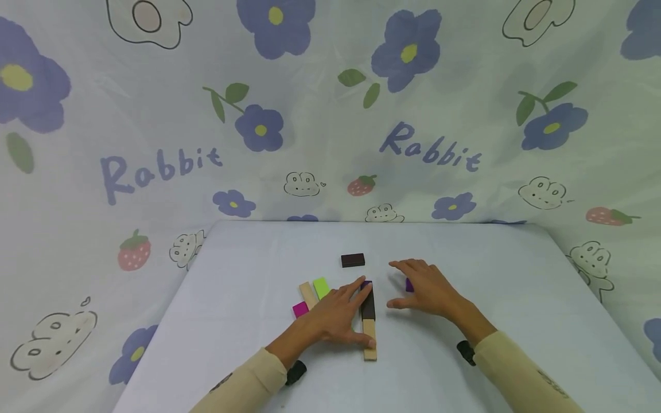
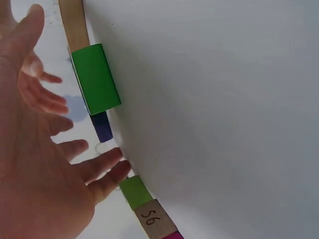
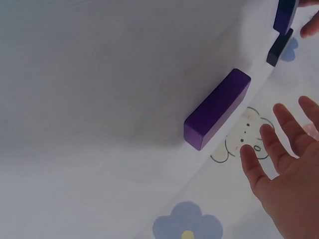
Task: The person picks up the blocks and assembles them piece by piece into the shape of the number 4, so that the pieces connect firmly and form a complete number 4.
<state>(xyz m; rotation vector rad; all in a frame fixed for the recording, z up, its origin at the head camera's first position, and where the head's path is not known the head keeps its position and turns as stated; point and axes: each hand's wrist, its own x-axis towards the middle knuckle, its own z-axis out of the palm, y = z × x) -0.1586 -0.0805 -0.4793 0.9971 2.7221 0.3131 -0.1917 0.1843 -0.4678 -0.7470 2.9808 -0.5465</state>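
Note:
My left hand (image 1: 338, 312) is spread over a row of blocks, its fingers near the dark brown block (image 1: 368, 308) and its thumb overlapping the plain wood block (image 1: 370, 353). A bright green block (image 2: 96, 78) stands out in the left wrist view; in the head view my left hand mostly hides it. My right hand (image 1: 431, 289) is held with fingers apart beside a purple block (image 1: 409, 285), which it partly covers. The right wrist view has that purple block (image 3: 218, 109) lying on the table, apart from the fingers (image 3: 255, 172).
Another dark brown block (image 1: 353, 260) lies farther back. Left of my left hand are a light green block (image 1: 321, 287), a wood block (image 1: 308, 295) and a magenta block (image 1: 300, 310). The white table (image 1: 268, 246) meets a printed cloth (image 1: 320, 126) behind.

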